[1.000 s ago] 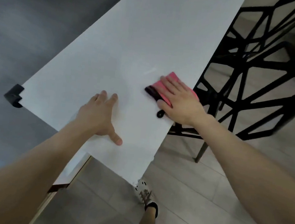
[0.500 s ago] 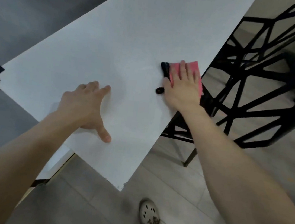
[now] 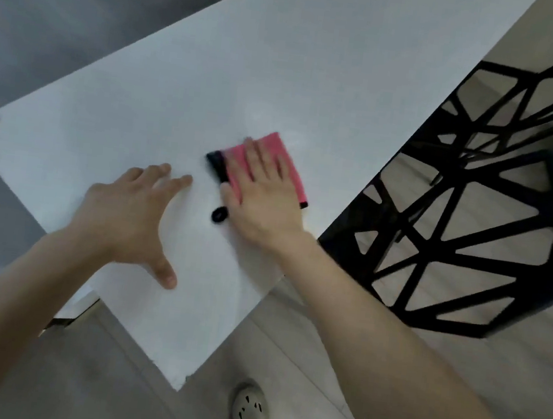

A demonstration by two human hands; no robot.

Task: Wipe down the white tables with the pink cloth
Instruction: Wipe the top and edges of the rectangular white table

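Here, the white tabletop runs from the lower centre of the frame up toward the upper right, and the pink cloth lies flat on it a little right of centre, set in from the tabletop's right edge. The right hand presses down on the cloth with straight, spread fingers — nothing is curled round it. The cloth's black edging shows at its left side, and a small black loop lies by the thumb. The left hand rests palm-down on the bare tabletop just left of the cloth, fingers straight and thumb out toward the bottom of the frame. A black lattice chair stands at the right, and a pale shoe on the grey floor shows at bottom centre.
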